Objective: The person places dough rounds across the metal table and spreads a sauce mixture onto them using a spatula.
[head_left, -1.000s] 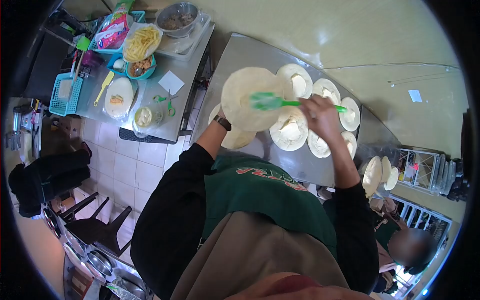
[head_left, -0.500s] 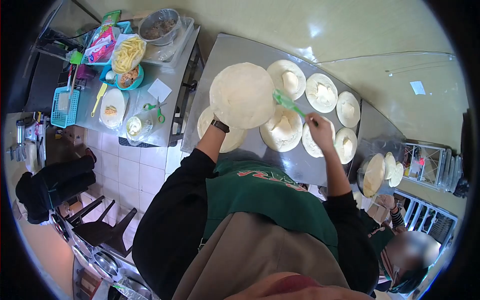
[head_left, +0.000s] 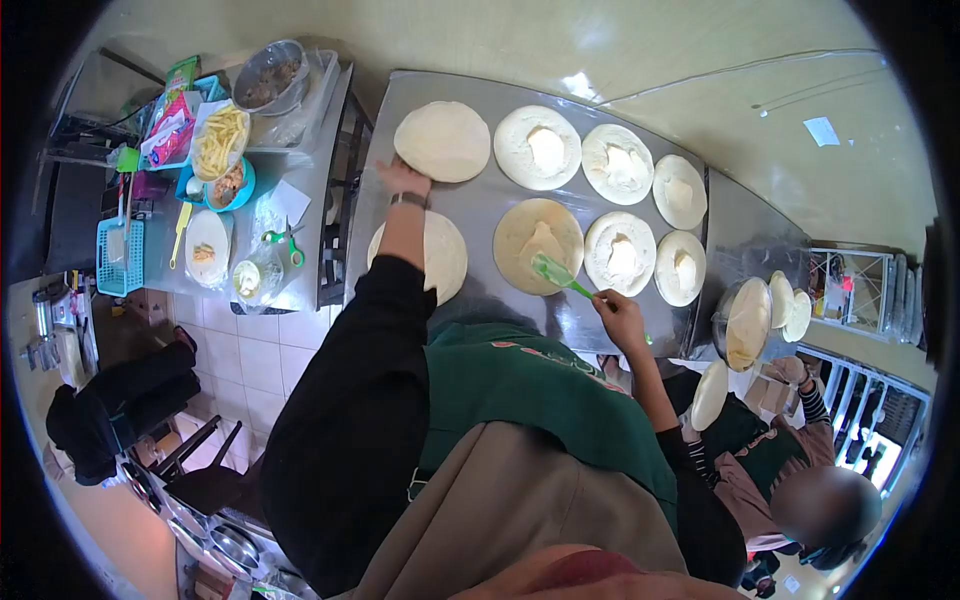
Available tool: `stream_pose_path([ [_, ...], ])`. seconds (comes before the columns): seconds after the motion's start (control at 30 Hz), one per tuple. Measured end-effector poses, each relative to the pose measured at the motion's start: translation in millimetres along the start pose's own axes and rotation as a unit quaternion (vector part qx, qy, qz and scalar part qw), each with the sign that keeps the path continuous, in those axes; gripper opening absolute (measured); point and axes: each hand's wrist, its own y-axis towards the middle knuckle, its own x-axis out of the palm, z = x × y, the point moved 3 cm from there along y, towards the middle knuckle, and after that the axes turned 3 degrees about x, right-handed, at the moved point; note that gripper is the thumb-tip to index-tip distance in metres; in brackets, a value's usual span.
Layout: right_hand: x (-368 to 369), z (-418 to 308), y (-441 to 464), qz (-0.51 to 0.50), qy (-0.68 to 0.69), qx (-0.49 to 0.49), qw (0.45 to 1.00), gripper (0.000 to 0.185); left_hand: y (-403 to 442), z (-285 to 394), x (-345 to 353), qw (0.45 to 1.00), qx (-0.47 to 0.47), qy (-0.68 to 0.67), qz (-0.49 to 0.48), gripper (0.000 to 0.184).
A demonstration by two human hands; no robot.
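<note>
In my right hand (head_left: pixel 618 315) is a green spatula (head_left: pixel 555 270), its blade over the lower flatbread (head_left: pixel 515 225) that carries a smear of white cream. My left hand (head_left: pixel 404 180), fingers spread, is at the lower edge of a plain flatbread (head_left: pixel 442 140) lying in the far left corner of the metal table; I cannot tell if it touches the bread. Partly behind my left forearm lies another plain flatbread (head_left: pixel 445 255). To the right, several flatbreads, such as the upper one (head_left: pixel 515 165), have white cream in their middles.
A side table (head_left: pixel 300 265) on the left holds fries (head_left: pixel 220 140), a blue bowl (head_left: pixel 240 190), green scissors (head_left: pixel 290 245) and a filled flatbread (head_left: pixel 205 265). A co-worker (head_left: pixel 740 430) at lower right holds a flatbread (head_left: pixel 710 395) near a basin (head_left: pixel 722 325). A chair (head_left: pixel 205 480) stands lower left.
The plain flatbread has left my left hand and lies on the table. My right hand has moved the spatula down over the lower creamed flatbread. The co-worker now holds a flatbread.
</note>
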Motion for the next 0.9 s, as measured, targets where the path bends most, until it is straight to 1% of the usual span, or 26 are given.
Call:
stream_pose_path([
  [0.03,-1.7,5.6,-4.2,0.018,-0.028,0.004,0.999,0.021,-7.5,5.9,-8.1,0.992,0.05,0.09,0.075,0.075],
  [0.07,-0.1,10.3,-8.3,0.028,-0.015,0.005,0.999,0.022,-19.2,11.9,-18.8,0.967,0.101,0.18,0.148,0.074],
  [0.1,2.8,17.4,-11.0,0.028,-0.011,0.009,1.0,0.022,-34.5,12.9,-17.4,0.967,0.099,0.186,0.147,0.074],
  [0.17,10.5,32.1,-16.8,-0.005,-0.001,0.054,0.999,0.021,-68.6,10.6,-3.4,0.973,0.123,0.167,0.1,0.06],
  [0.2,14.4,34.9,-18.1,-0.01,0.0,0.055,0.998,0.021,-70.6,-3.3,-10.5,0.989,0.048,0.136,0.026,0.053],
  [0.23,17.9,35.8,-18.5,-0.011,0.002,0.051,0.999,0.021,-78.4,-16.0,-8.0,0.993,-0.026,0.103,-0.049,0.047],
  [0.27,20.5,36.8,-18.9,-0.013,0.003,0.046,0.999,0.021,-83.2,-33.8,-9.4,0.992,-0.112,0.058,0.03,0.042],
  [0.3,22.3,36.0,-18.6,-0.016,0.003,0.045,0.999,0.021,-95.1,-51.1,-1.2,0.974,-0.196,0.011,0.109,0.036],
  [0.33,23.0,31.9,-17.4,-0.01,0.003,0.028,1.0,0.021,-94.5,-64.6,0.8,0.975,-0.194,0.011,0.11,0.036],
  [0.4,20.5,23.3,-17.2,-0.002,0.002,0.01,1.0,0.02,-86.1,-88.9,1.8,0.949,-0.228,-0.05,0.212,0.026],
  [0.43,16.4,18.0,-17.7,-0.002,0.004,0.015,1.0,0.02,-73.0,-96.6,-3.0,0.949,-0.23,-0.051,0.21,0.026],
  [0.5,9.5,17.1,-20.5,-0.001,0.003,0.024,1.0,0.02,-49.0,-106.6,-7.3,0.983,-0.158,-0.03,0.092,0.025],
  [0.53,7.5,21.0,-21.8,0.01,0.012,0.026,1.0,0.02,-44.2,-106.6,-3.6,0.982,-0.162,-0.031,0.092,0.025],
  [0.6,3.9,28.5,-25.6,0.023,0.02,0.03,0.999,0.02,-37.4,-101.1,6.1,0.982,-0.183,-0.003,0.037,0.026],
  [0.63,2.0,32.1,-27.3,0.03,0.027,0.031,0.999,0.02,-40.2,-97.6,15.7,0.982,-0.185,-0.002,0.036,0.026],
  [0.73,1.2,40.9,-32.8,0.037,0.034,0.037,0.998,0.02,-36.4,-100.8,24.9,0.971,-0.177,0.157,0.038,0.028],
  [0.77,1.1,42.7,-33.0,0.035,0.033,0.037,0.998,0.019,-36.4,-108.2,24.6,0.971,-0.178,0.157,0.038,0.028],
  [0.83,1.1,45.3,-32.9,0.033,0.038,0.047,0.998,0.019,-45.0,-130.0,23.8,0.917,-0.215,0.32,0.102,0.032],
  [0.87,0.9,47.0,-33.0,0.031,0.043,0.056,0.997,0.02,-48.2,-140.4,26.5,0.917,-0.216,0.32,0.101,0.032],
  [0.9,-0.6,46.9,-33.2,0.034,0.043,0.057,0.997,0.02,-53.6,-152.2,27.2,0.901,-0.257,0.318,0.144,0.034],
])
